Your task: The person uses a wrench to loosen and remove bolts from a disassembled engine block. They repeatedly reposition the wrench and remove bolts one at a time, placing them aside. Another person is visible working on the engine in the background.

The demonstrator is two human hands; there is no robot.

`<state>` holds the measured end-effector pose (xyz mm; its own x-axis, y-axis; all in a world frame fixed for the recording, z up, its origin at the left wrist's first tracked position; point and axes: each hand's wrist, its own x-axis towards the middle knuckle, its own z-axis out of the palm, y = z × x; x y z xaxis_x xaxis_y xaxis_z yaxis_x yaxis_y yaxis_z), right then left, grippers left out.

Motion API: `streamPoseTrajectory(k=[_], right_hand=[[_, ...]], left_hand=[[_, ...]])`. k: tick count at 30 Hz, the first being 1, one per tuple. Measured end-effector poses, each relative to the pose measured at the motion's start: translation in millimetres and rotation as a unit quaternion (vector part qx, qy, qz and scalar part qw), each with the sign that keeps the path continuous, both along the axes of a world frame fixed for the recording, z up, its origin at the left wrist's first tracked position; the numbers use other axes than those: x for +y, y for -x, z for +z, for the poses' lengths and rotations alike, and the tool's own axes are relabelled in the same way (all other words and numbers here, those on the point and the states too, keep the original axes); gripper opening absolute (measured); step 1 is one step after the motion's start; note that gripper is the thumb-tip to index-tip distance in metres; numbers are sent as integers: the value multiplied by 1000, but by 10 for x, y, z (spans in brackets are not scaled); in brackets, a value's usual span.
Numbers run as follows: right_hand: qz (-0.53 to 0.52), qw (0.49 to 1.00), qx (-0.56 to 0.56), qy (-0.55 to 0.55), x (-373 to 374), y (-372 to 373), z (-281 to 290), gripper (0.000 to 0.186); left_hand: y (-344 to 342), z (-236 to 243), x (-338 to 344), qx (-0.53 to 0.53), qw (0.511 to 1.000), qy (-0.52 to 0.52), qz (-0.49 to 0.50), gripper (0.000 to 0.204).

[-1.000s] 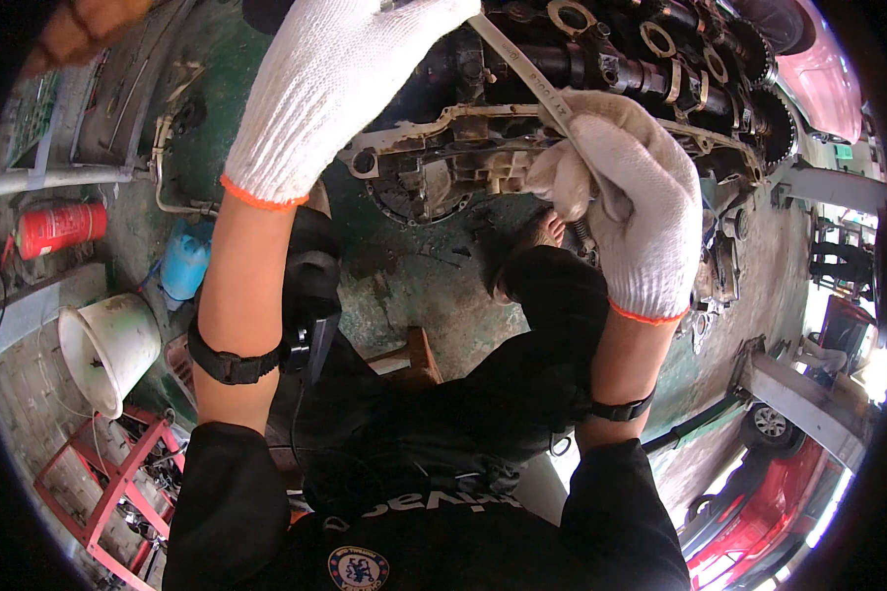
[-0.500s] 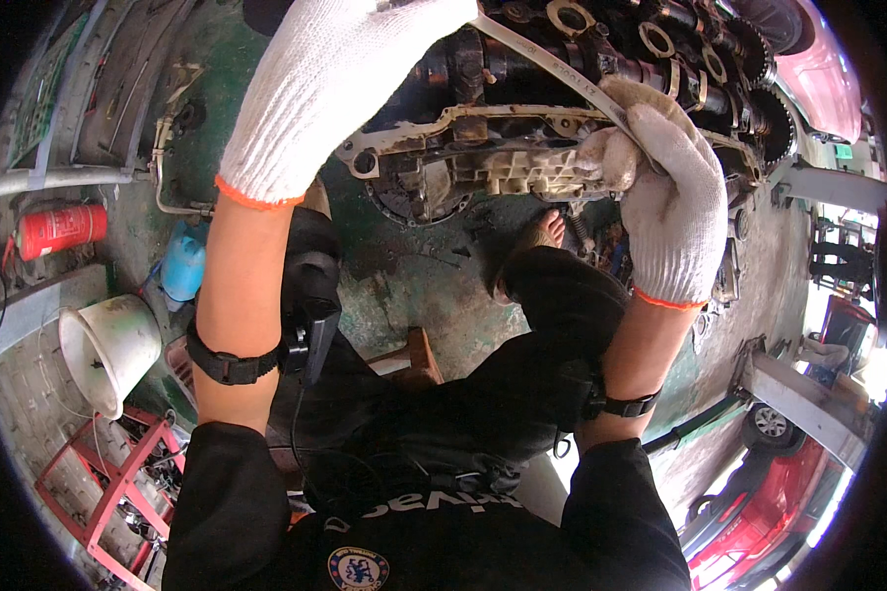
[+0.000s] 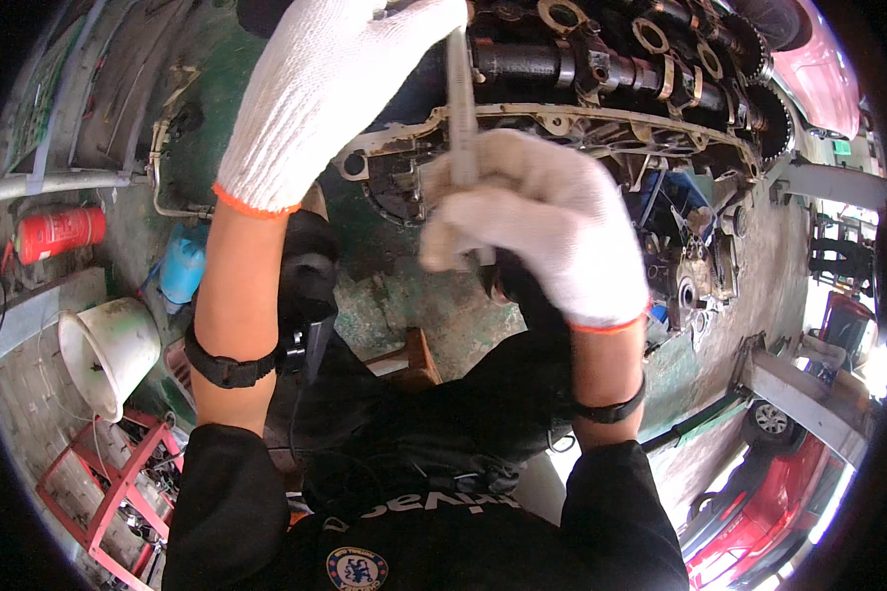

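A long flat metal wrench (image 3: 460, 108) reaches from the engine's top toward me, slightly blurred. My right hand (image 3: 552, 217), in a white knitted glove with an orange cuff, is closed round its near end. My left hand (image 3: 330, 94), gloved alike, is at the wrench's far end, its visible fingertip against it; the other fingers run to the picture's upper edge. The wrench's far end and what it sits on are hidden. Under and behind the hands lies an opened engine (image 3: 586, 113) with a dark camshaft (image 3: 522, 64) and toothed sprockets (image 3: 769, 123) at the right.
On the left are a red fire extinguisher (image 3: 61, 233), a blue container (image 3: 182, 264), a whitish bucket (image 3: 133, 345) and a red metal rack (image 3: 99, 483). Metal engine parts (image 3: 695, 281) lie right of my right hand. A grey lift arm (image 3: 798, 394) and red car (image 3: 769, 522) are farther right.
My right hand has swung the wrench's near end leftward and toward me, so the wrench now points nearly straight at me. My left hand has barely moved.
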<state>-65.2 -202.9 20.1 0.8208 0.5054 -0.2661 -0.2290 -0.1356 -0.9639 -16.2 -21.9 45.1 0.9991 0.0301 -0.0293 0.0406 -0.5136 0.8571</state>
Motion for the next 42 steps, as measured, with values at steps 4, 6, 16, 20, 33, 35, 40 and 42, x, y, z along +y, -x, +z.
streamPoseTrajectory(k=[4,6,16,20,33,35,40,42], right_hand=[[-28,999,9,-37,253,91,-81,23],[-24,999,-15,17,282,104,-65,24],[17,997,38,-67,213,93,-57,25],[93,995,-14,-34,203,129,-40,25],[-215,969,30,-120,-113,-115,4,26],[-201,972,15,-119,-141,-116,-1,27],[-216,969,15,-123,-152,-108,0,28],[-225,966,18,-126,-152,-113,-1,27]], left_hand=[[86,7,-29,-37,999,-3,-13,39],[119,-6,-89,-67,997,-41,6,37],[143,7,-120,-68,997,15,41,30],[131,-9,-82,-51,997,47,28,30],[96,33,-3,-15,998,46,40,37],[107,35,-25,-18,999,29,36,36],[145,-3,-89,-55,997,2,48,35],[148,-15,-101,-66,997,-4,44,35]])
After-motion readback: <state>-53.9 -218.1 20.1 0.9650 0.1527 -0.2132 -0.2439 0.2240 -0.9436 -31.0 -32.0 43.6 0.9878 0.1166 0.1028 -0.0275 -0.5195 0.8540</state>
